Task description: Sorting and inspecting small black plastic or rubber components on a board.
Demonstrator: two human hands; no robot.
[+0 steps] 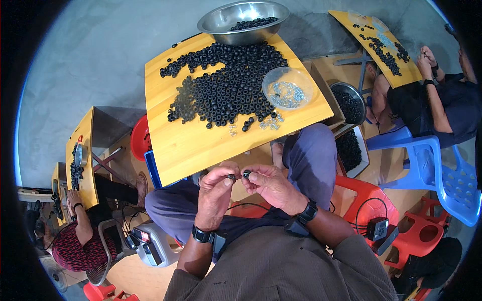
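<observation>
Above my lap, just off the near edge of the yellow table (pixel 186 145), my two hands are close together. My left hand (pixel 216 188) pinches a small dark piece (pixel 231 176) between thumb and fingers; its exact kind is too small to tell. A small black ring-shaped piece (pixel 246 173) is gripped in the fingertips of my right hand (pixel 273 185). Many similar black ring-shaped pieces (pixel 221 95) lie heaped across the table. At their right stands a clear plastic bowl (pixel 307 93) of small shiny bits, with a few loose bits (pixel 271 122) beside it.
A steel basin (pixel 211 27) of black pieces sits at the table's far edge. Right of the table are a metal bowl (pixel 362 113) and a box (pixel 362 163). A blue chair (pixel 437 165) and red stool (pixel 369 200) stand there. Other people work at side tables.
</observation>
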